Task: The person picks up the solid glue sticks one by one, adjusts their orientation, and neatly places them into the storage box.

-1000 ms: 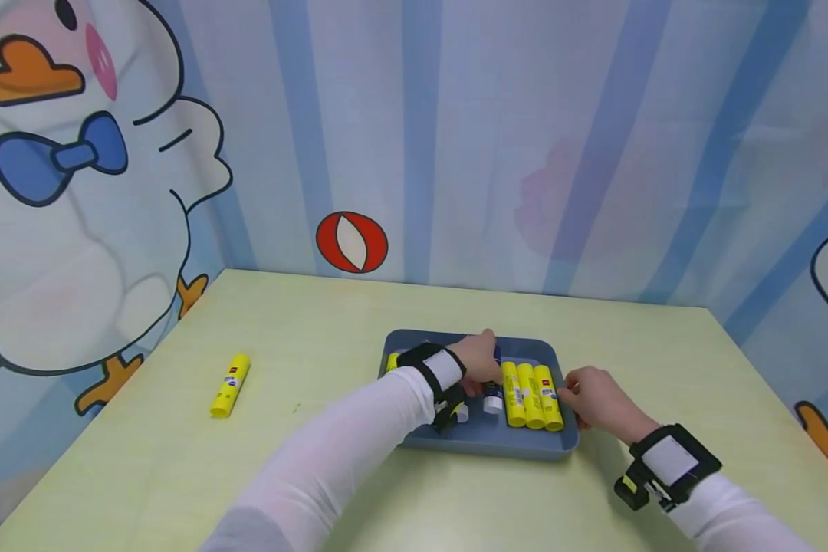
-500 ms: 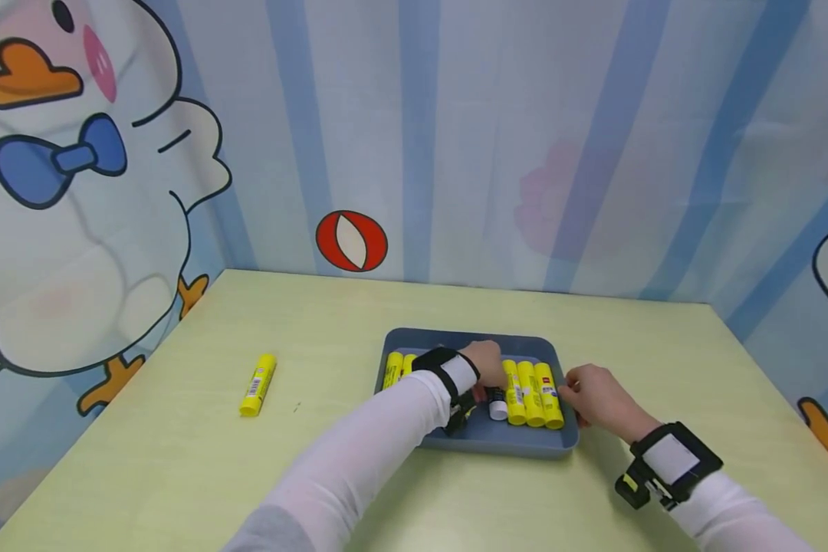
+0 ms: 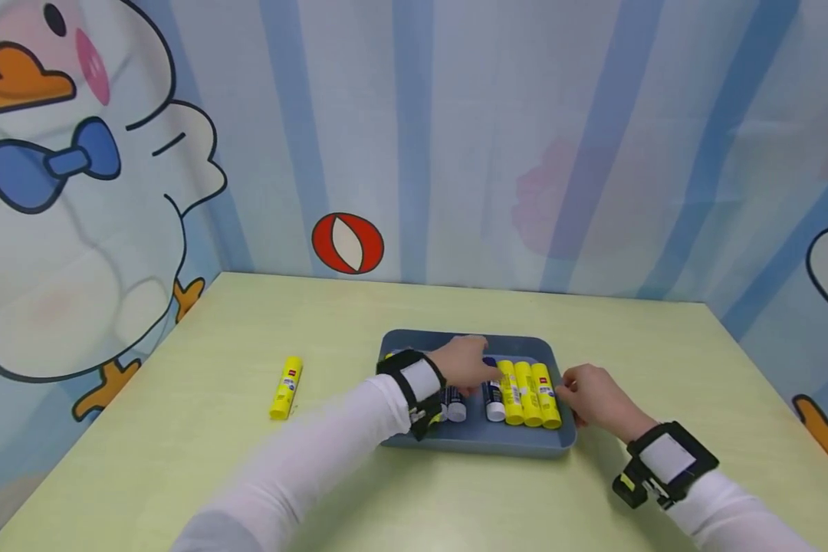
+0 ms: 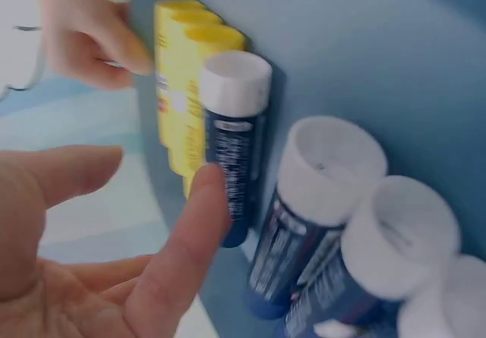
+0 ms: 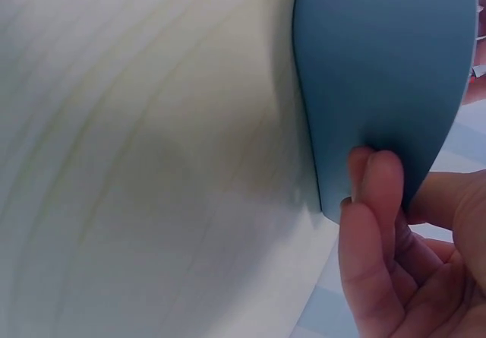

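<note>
A grey-blue tray (image 3: 486,441) holds yellow glue sticks (image 3: 528,395) side by side at its right. Against them lies a navy glue stick with a white cap (image 3: 494,400). My left hand (image 3: 464,362) is over the tray, thumb and index finger spread apart; in the left wrist view the index fingertip overlaps the navy stick's side. More navy glue sticks (image 4: 332,172) lie to its left across a gap, partly hidden by my left hand and wrist in the head view. My right hand (image 3: 599,399) pinches the tray's right wall (image 5: 380,64) between thumb and fingers.
A single yellow glue stick (image 3: 286,389) lies on the pale table (image 3: 331,307), left of the tray. Behind the table hangs a striped blue cloth (image 3: 483,153) with cartoon prints. Black straps with small cameras are on both wrists.
The yellow glue stick on the table has rolled right towards the tray. My left hand has drawn back left from the navy glue stick, its fingers spread. My right hand stays at the tray wall.
</note>
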`<state>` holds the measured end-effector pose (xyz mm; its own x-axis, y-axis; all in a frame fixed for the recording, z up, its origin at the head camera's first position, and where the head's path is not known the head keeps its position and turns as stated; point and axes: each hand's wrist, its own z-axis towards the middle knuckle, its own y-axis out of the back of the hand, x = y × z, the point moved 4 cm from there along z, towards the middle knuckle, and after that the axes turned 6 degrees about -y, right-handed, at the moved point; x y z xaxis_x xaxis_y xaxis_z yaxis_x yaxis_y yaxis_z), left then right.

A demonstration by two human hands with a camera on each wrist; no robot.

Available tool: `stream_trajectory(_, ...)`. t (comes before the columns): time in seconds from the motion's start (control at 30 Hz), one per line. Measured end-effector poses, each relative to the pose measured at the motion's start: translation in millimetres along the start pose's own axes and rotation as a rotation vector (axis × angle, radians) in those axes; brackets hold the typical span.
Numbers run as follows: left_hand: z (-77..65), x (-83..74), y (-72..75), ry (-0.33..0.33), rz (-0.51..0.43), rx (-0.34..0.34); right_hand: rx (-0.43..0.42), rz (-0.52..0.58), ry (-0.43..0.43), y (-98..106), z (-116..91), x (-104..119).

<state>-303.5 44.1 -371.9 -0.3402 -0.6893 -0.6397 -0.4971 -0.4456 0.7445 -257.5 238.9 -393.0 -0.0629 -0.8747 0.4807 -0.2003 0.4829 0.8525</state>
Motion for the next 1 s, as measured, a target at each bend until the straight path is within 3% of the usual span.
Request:
stream_trajectory(0.1, -24.0, 3.0, 16.7, -0.117, -0.135, -0.036, 0.001, 0.000, 0.000, 0, 0, 1)
stream_trajectory(0.23, -55.8, 15.8, 42.8, -0.248, -0.305, -0.153, 0.001, 0.001, 0.004, 0, -1, 2)
stream_trajectory(0.4, -87.4, 43.3, 75.4, -0.295, -0.396, -0.338, -0.006, 0.000, 0.014, 0, -1, 2)
stream_trajectory(0.5, -100.6, 62.9, 88.8, -0.259, -0.397, -0.421, -0.005, 0.001, 0.011, -1, -2, 1)
stream_trajectory(0.63, -112.5, 87.8, 95.9, -0.139, -0.263, -0.498, -0.008, 0.003, 0.012, 0, -2, 1)
stream_trajectory(0.77, -118.0, 108.9, 93.6, -0.011, -0.142, -0.494, -0.011, 0.009, 0.011, 0, -2, 0)
stream_trajectory(1.0, -119.7, 131.7, 88.6, 0.079, -0.076, -0.467, -0.007, 0.010, 0.013, 0, -2, 0)
